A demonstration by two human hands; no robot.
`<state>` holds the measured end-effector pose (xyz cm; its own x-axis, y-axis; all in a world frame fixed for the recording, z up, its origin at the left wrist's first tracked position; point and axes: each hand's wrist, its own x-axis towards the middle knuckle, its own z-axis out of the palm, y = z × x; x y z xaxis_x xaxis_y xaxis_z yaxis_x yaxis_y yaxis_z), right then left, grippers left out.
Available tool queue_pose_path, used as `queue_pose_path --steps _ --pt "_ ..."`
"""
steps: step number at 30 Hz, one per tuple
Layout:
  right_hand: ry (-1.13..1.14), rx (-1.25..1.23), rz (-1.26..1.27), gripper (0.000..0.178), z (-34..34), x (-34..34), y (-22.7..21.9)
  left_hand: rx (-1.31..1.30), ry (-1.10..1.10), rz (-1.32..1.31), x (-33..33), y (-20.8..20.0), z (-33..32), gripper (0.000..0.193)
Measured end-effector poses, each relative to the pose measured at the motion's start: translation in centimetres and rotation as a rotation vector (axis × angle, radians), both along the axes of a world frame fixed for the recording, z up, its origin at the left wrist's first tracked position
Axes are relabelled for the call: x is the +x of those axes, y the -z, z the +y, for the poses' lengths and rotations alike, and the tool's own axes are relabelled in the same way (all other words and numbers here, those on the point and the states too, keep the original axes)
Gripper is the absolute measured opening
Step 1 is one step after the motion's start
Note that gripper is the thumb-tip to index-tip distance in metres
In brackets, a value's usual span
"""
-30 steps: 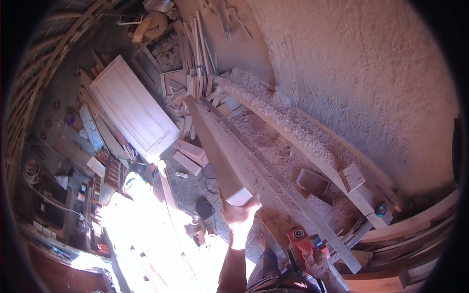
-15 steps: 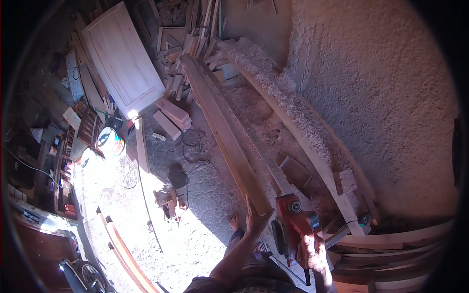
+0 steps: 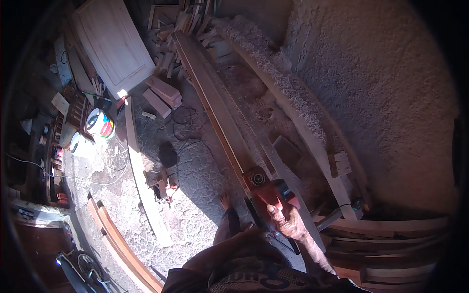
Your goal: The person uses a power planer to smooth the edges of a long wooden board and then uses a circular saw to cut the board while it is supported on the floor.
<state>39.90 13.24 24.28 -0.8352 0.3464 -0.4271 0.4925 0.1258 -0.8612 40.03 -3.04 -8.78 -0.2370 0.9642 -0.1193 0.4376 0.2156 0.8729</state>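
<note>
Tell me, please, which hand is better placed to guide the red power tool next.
Probably the right hand: it holds the red power tool, while the left hand is shadowed, its grip unclear.

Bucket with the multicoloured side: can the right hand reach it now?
Probably not: the right hand holds the red electric planer, and the bucket stands well off to the left.

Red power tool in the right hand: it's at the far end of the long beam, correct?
Not the far end: the head view shows the red power tool, in the right hand, at the near end of the long beam.
</note>
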Motion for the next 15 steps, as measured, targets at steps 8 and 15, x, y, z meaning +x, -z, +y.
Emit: queue_pose_path --steps 8,15 --pt "-0.039 0.085 0.106 0.049 -0.9 3.1 0.4 0.171 0.059 -0.021 -2.3 -3.7 -0.9 0.043" --pt "-0.126 0.018 0.112 0.057 1.0 -2.0 1.9 -0.118 -0.076 0.007 -6.1 -9.6 -3.4 0.049"
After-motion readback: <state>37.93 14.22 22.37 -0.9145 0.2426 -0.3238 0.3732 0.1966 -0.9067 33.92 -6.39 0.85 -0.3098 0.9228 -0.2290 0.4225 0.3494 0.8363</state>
